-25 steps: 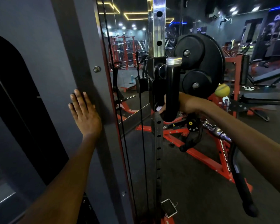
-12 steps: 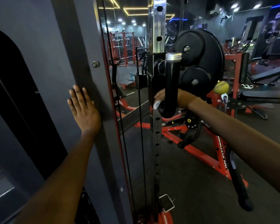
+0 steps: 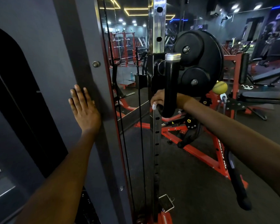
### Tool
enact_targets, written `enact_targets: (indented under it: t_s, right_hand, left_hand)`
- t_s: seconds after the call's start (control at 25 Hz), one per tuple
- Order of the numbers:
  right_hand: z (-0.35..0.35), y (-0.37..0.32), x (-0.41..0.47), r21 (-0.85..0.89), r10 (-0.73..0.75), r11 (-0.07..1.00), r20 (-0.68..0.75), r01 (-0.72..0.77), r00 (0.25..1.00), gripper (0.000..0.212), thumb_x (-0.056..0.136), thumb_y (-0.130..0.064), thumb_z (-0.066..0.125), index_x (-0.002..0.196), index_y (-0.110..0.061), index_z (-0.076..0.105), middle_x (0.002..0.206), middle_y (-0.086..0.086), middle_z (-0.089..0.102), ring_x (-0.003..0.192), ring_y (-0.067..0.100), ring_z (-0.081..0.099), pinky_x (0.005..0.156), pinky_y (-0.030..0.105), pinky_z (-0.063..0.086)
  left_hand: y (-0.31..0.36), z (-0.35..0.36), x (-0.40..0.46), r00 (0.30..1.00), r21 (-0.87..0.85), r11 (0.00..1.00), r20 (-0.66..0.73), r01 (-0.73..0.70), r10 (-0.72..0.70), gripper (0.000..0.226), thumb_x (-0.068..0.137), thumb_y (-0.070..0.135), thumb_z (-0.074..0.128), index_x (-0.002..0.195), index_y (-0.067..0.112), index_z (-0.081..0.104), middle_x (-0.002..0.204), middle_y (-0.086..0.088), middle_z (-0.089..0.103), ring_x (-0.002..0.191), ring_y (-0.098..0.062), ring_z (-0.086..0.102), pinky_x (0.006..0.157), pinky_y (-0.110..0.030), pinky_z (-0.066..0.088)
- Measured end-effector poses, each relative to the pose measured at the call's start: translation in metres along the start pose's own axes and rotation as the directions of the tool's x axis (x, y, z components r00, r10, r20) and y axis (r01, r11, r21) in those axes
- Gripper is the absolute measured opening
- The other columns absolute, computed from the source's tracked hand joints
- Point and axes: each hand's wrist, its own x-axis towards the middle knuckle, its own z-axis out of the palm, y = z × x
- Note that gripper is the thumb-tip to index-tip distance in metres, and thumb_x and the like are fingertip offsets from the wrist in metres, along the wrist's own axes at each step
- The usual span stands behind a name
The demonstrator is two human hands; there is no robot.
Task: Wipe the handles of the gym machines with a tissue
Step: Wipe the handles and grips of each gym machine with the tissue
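A black upright handle [image 3: 170, 84] with a silver cap hangs on the carriage of the chrome perforated post [image 3: 157, 29]. My right hand [image 3: 158, 98] reaches behind the handle's lower curved end, mostly hidden by it, and its fingers pinch a white tissue [image 3: 154, 106] against the bar there. My left hand [image 3: 82, 109] rests flat, fingers straight, on the grey side panel [image 3: 55, 62] of the machine.
Two black cables [image 3: 140, 126] run down beside the post. Black weight plates [image 3: 200, 62] sit right behind the handle. A red machine frame [image 3: 192, 149] and a long black lever handle [image 3: 238, 188] stand on the dark floor at right; benches farther back.
My right hand with the tissue has shifted slightly along the lower end of the handle. My left hand stays pressed on the panel.
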Motion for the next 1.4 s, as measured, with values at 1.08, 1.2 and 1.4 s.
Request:
enact_targets:
  t_s: [1.08, 1.2, 1.4]
  right_hand:
    - [0.033, 0.022, -0.022, 0.955, 0.500, -0.168, 0.297, -0.246, 0.813, 0.021, 0.097, 0.005, 0.035, 0.103, 0.008, 0.055, 0.094, 0.026, 0.061, 0.073, 0.036, 0.068, 0.064, 0.041, 0.058]
    - [0.040, 0.014, -0.013, 0.952, 0.500, -0.267, 0.267, -0.146, 0.824, 0.021, 0.096, 0.004, 0.038, 0.107, 0.001, 0.056, 0.100, 0.018, 0.059, 0.087, 0.026, 0.065, 0.060, 0.036, 0.059]
    - [0.042, 0.006, -0.024, 0.887, 0.518, -0.455, 0.338, -0.081, 0.786, 0.023, 0.097, 0.007, 0.034, 0.108, 0.005, 0.054, 0.111, 0.030, 0.055, 0.096, 0.040, 0.059, 0.063, 0.048, 0.058]
  left_hand:
    - [-0.010, 0.010, 0.000, 0.997, -0.017, 0.998, -0.027, -0.067, 0.066, 0.052, 0.104, 0.011, 0.039, 0.151, -0.002, 0.018, 0.154, -0.028, 0.023, 0.142, -0.046, 0.022, 0.119, -0.036, -0.015]
    - [-0.009, 0.011, -0.002, 0.999, -0.017, 0.998, -0.001, -0.055, 0.055, 0.052, 0.104, 0.011, 0.039, 0.151, -0.002, 0.018, 0.154, -0.029, 0.023, 0.141, -0.046, 0.022, 0.119, -0.036, -0.015]
    - [-0.009, 0.005, -0.002, 0.994, -0.020, 0.999, 0.106, -0.037, 0.039, 0.052, 0.106, 0.016, 0.030, 0.152, -0.002, 0.012, 0.157, -0.027, 0.014, 0.145, -0.045, 0.013, 0.117, -0.035, -0.020]
